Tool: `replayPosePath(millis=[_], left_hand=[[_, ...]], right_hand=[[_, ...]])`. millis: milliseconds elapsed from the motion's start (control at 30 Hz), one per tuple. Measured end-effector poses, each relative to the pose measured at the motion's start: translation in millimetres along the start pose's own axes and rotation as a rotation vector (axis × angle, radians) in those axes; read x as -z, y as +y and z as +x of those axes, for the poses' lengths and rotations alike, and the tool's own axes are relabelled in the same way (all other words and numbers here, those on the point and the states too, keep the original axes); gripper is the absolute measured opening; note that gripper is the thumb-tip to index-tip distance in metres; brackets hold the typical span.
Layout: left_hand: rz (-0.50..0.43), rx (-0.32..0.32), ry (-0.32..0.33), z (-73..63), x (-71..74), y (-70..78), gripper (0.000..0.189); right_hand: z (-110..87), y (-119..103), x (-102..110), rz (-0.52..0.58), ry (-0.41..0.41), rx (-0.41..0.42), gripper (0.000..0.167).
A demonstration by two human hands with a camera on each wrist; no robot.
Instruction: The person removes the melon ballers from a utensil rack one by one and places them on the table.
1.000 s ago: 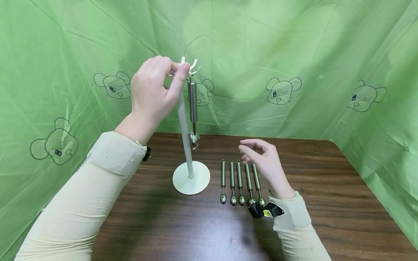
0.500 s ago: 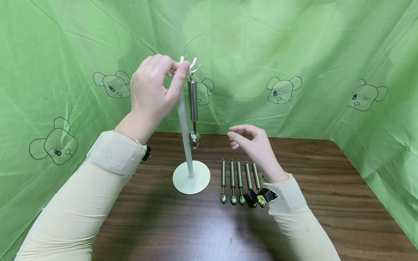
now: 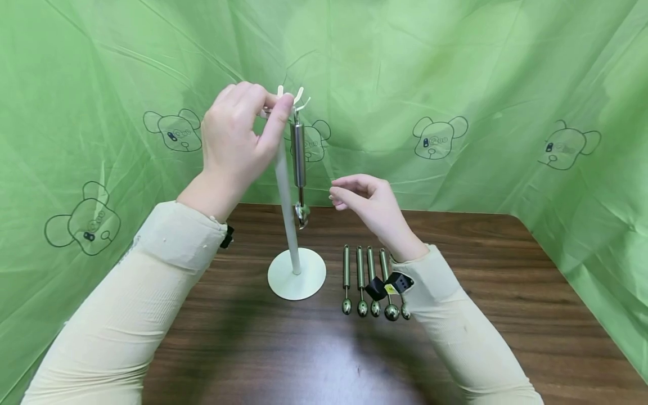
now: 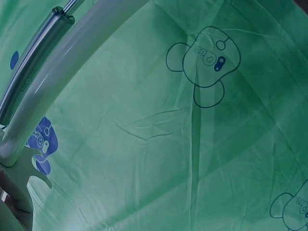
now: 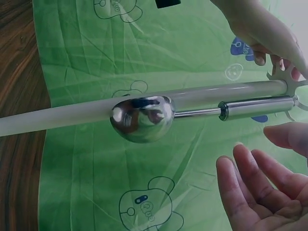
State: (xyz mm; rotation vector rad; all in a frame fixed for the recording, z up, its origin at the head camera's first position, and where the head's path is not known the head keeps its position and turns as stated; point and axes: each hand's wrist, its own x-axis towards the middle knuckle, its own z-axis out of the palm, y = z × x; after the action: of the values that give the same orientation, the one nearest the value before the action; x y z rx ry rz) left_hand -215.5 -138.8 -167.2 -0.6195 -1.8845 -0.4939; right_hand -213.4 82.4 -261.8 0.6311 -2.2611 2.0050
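My left hand point(image 3: 235, 129) pinches the top of a white hook stand point(image 3: 286, 208), with thumb and index finger at its crown of curved hooks. From one hook hangs a steel scoop point(image 3: 299, 157), handle up and round bowl down, beside the pole. My right hand point(image 3: 372, 208) is raised to the right of it, fingers loosely bent and nothing between them. In the right wrist view the right hand's fingers point(image 5: 228, 183) are apart from the hanging scoop point(image 5: 144, 119). The left wrist view shows the pole point(image 4: 72, 62) and scoop handle point(image 4: 36, 62).
Several more steel scoops point(image 3: 346, 270) lie in a row on the wooden table point(image 3: 243, 349), bowls toward me, partly hidden by the right wrist camera point(image 3: 400, 281). The stand's round white base point(image 3: 283, 284) rests left of them. Green printed cloth point(image 3: 374, 67) encloses the back and sides.
My right hand has risen and moved left from above the row of scoops toward the hanging scoop. The left hand keeps its pinch on the top of the stand.
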Motion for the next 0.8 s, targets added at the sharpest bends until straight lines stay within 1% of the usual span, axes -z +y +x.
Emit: replayPosePath(millis=[367, 700, 800], left_hand=[[-0.003, -0.001, 0.001, 0.4, 0.6, 0.4, 0.041], [-0.016, 0.001, 0.006, 0.2, 1.1, 0.8, 0.041], [-0.019, 0.004, 0.009, -0.3, 0.8, 0.9, 0.041]], right_hand=[[14.7, -15, -11, 0.015, -0.028, 0.046, 0.025], [28.1, -23, -24, -0.013, -0.016, 0.086, 0.032], [30.1, -26, -28, -0.023, -0.029, 0.091, 0.034]])
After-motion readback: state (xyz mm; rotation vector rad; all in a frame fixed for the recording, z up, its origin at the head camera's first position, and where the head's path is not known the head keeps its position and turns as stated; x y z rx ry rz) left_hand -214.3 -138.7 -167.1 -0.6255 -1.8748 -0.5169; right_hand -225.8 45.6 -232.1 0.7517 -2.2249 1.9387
